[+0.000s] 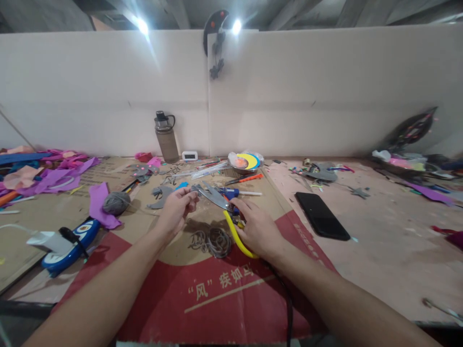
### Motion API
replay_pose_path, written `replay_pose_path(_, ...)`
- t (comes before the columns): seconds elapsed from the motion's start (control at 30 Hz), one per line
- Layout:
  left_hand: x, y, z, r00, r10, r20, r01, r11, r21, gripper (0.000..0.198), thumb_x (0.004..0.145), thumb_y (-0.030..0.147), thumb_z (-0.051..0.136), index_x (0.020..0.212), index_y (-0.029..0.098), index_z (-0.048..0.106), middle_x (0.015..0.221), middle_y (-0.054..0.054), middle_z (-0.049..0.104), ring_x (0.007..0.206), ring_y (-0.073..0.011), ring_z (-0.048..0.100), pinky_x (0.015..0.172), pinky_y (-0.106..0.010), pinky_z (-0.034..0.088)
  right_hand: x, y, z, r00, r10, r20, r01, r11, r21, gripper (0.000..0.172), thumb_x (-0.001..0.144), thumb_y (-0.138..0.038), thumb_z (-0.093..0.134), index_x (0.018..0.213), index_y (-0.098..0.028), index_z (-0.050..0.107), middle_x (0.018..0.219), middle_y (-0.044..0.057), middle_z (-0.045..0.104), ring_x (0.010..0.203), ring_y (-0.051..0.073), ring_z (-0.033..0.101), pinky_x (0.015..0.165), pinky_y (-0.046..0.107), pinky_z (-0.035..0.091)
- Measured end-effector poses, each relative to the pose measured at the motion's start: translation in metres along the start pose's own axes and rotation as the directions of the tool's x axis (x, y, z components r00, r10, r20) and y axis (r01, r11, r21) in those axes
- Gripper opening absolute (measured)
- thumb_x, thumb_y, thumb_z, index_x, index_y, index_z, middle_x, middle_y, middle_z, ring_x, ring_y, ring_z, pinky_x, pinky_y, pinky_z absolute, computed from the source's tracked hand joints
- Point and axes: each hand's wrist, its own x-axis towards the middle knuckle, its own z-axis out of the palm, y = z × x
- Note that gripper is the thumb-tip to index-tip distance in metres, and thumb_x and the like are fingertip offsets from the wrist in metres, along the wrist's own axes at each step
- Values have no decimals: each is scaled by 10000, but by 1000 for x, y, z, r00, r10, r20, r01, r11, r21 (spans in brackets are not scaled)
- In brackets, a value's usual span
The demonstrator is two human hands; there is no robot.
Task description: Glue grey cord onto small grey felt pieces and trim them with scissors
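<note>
My right hand (260, 229) is wrapped round the yellow handles of a pair of shears (215, 197), whose silver blades point up and left, parted a little. Fingers pinched, my left hand (177, 207) holds a small grey piece (196, 188) close to the blade tips; its exact kind is too small to tell. Below the hands, a coil of grey-brown cord or wire (219, 241) lies on the cardboard (173, 294). Behind the shears rests a blue glue gun (229, 193), partly hidden. A grey crescent shape (161, 197) lies beyond my left hand.
A ball of grey yarn (116, 203) and a blue power strip (72, 248) lie left. Orange-handled scissors (249, 178), a bowl (246, 164) and a water bottle (167, 140) stand or lie at the back. To the right is a black phone (321, 216).
</note>
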Motion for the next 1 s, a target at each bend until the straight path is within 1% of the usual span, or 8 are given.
replay_pose_path(0.13, -1, 1, 2, 999, 21, 26, -21, 1000, -12, 143, 608, 154, 715, 668, 139, 585, 572, 38, 516, 467, -36, 399, 466, -176, 286, 0, -3, -2, 1000, -12, 12, 13, 993, -121, 466, 863, -307, 533, 1317, -201, 523, 1127, 108, 638, 1007, 253, 605, 826, 337, 458)
replay_pose_path(0.27, -3, 0, 3, 998, 34, 46, -33, 999, -10, 118, 619, 133, 692, 707, 135, 614, 574, 45, 494, 491, -43, 398, 484, -183, 301, 0, -4, -2, 1000, -5, 25, 9, 982, -186, 468, 853, -292, 536, 1317, -225, 525, 1129, 92, 643, 997, 243, 614, 798, 318, 460)
replay_pose_path(0.47, -5, 2, 2, 999, 34, 22, -35, 998, 47, 130, 646, 185, 709, 688, 143, 593, 595, 37, 525, 490, -44, 417, 477, -184, 312, 0, -1, 0, 998, 12, 58, 0, 980, -201, 486, 851, -279, 534, 1334, -235, 508, 1143, 91, 654, 971, 232, 630, 783, 312, 465)
replay_pose_path(0.63, -7, 6, 4, 999, 32, -22, -30, 997, 75, 186, 639, 234, 731, 708, 155, 577, 610, 5, 587, 557, -96, 551, 474, -189, 354, -1, -1, 1, 998, 11, 59, 1, 980, -199, 443, 865, -297, 525, 1306, -251, 532, 1156, 83, 668, 968, 225, 645, 772, 305, 469)
replay_pose_path(0.77, -9, 7, 5, 997, 73, -10, -72, 993, 92, 198, 665, 269, 737, 752, 152, 602, 566, 20, 568, 493, -89, 525, 468, -204, 375, -2, -4, -2, 996, 27, 87, -5, 969, -245, 422, 880, -327, 507, 1298, -276, 540, 1114, 70, 686, 916, 231, 660, 707, 308, 467)
replay_pose_path(0.83, -9, 7, 6, 995, 103, -14, -101, 990, 97, 212, 666, 275, 744, 777, 149, 614, 575, 16, 578, 493, -90, 528, 475, -209, 388, -1, -5, -2, 995, 33, 95, -8, 967, -254, 422, 883, -335, 502, 1298, -271, 541, 1103, 73, 691, 905, 229, 663, 701, 306, 463)
replay_pose_path(1.0, -8, 6, 6, 989, 144, -34, -139, 984, 107, 246, 670, 297, 757, 796, 148, 608, 622, -3, 623, 503, -91, 545, 481, -210, 404, -1, -4, -3, 997, 38, 72, -18, 966, -258, 393, 881, -331, 495, 1262, -260, 564, 1099, 71, 702, 908, 233, 670, 701, 309, 456)
